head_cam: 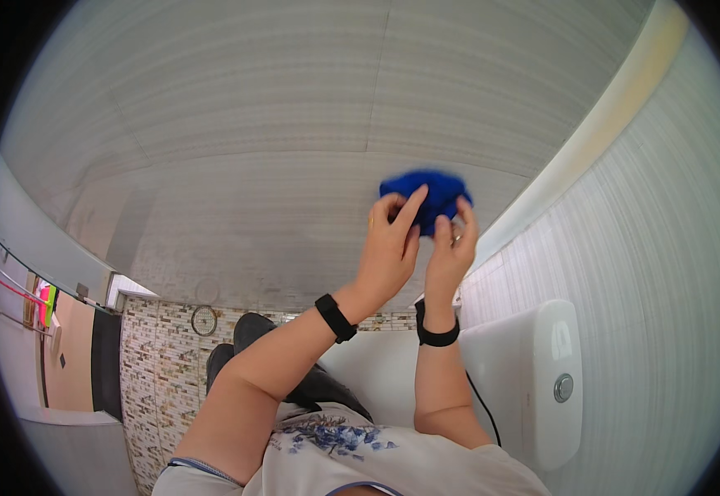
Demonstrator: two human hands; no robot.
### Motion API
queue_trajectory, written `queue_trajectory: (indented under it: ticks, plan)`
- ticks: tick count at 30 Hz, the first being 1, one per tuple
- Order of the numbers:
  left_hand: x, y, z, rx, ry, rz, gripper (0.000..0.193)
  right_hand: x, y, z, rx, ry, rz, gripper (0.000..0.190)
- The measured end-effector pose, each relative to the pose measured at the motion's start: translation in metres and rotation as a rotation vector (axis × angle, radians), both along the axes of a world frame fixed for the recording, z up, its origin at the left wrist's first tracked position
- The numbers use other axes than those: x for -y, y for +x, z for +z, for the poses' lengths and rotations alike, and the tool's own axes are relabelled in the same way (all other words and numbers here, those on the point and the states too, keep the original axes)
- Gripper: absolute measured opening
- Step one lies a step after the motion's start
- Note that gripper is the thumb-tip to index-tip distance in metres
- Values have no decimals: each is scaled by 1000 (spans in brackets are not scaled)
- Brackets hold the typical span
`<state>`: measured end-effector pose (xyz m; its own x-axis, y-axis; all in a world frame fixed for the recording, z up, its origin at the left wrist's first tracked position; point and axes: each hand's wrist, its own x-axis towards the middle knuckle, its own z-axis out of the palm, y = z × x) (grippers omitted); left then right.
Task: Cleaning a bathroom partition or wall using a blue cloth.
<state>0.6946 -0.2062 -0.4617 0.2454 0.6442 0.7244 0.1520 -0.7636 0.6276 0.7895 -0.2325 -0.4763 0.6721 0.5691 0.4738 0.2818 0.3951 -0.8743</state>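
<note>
A blue cloth point(435, 186), bunched and slightly blurred, is held between both hands in front of the grey tiled wall point(273, 198). My left hand point(392, 239) grips its left and lower part, with the index finger lying over it. My right hand point(454, 239) pinches its lower right edge between thumb and fingers. A black band is around each wrist. Whether the cloth touches the wall, I cannot tell.
A white toilet with its cistern point(521, 378) stands close on my right, with a black cable beside it. The mosaic-patterned floor point(155, 372) has a round drain point(204, 320). At the far left are a glass door edge, a doorway and hanging cleaning tools point(47, 304).
</note>
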Motion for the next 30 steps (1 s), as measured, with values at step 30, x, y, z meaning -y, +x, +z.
queue_trajectory:
  ticks: [30]
  plan:
    - [-4, -52, -91, 45, -281, 142, 40, -14, -49, -94, 121, -279, 83, 38]
